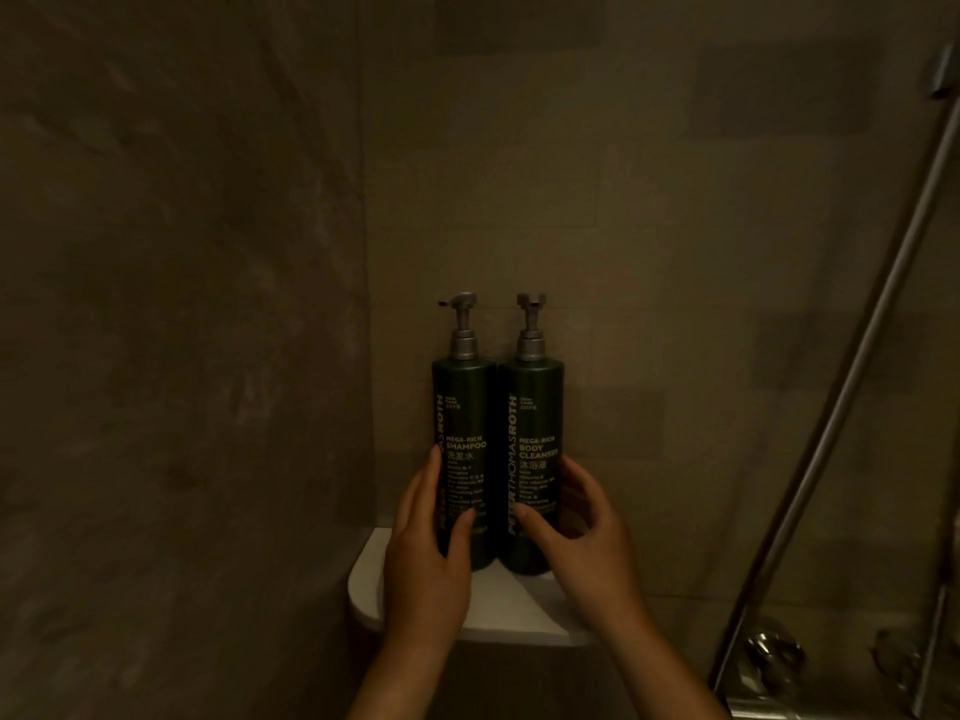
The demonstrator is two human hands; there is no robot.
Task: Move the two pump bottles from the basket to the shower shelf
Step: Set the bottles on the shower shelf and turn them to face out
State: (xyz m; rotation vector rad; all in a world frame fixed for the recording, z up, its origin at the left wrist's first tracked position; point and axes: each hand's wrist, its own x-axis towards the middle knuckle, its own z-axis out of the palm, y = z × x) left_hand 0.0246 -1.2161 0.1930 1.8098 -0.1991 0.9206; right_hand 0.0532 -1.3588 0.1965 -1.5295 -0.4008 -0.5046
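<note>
Shampoo bottle [464, 459] and body cleanser bottle [531, 459] stand upright, touching, on white corner shower shelf [511, 610]. Left hand [428, 558] grasps shampoo; right hand [582, 537] grasps cleanser.

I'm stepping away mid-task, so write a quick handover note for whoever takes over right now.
Left hand: wrapped around the shampoo bottle.
Right hand: wrapped around the body cleanser bottle.
Both bottles stand upright, side by side, on the white corner shelf.
Done: both bottles are on the shelf.
Left: let go and withdraw both hands. The basket is out of view.
</note>
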